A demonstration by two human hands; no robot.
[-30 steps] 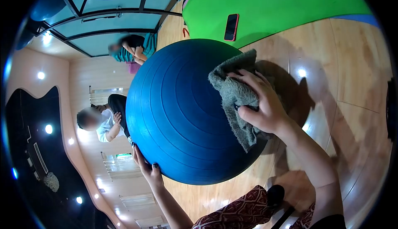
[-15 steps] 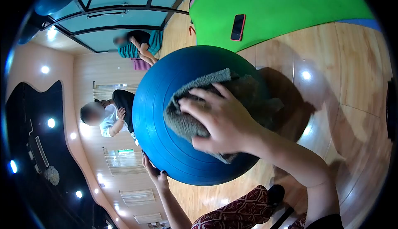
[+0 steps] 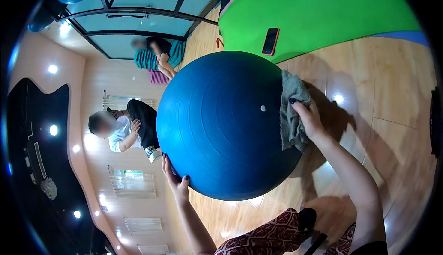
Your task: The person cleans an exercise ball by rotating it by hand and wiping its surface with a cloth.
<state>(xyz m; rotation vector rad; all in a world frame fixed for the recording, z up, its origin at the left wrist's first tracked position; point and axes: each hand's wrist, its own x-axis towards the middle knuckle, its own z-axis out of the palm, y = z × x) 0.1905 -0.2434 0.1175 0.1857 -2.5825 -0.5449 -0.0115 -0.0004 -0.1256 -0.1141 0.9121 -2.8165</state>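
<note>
Wooden floor (image 3: 399, 86) spans the frame's right side. At the centre we have the blue ball (image 3: 221, 126), our left hand (image 3: 177, 183) open against its lower-left edge, our right hand (image 3: 310, 117) gripping a grey cloth (image 3: 290, 91) at its right side.

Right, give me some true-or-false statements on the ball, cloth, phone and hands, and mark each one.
1. The right hand grips the cloth. True.
2. The left hand is holding the phone. False: it rests against the ball, and the phone lies on the green mat.
3. The ball has a small white spot. True.
4. The cloth covers that white spot. False: the spot shows uncovered, beside the cloth.
5. The phone lies apart from the cloth. True.
</note>
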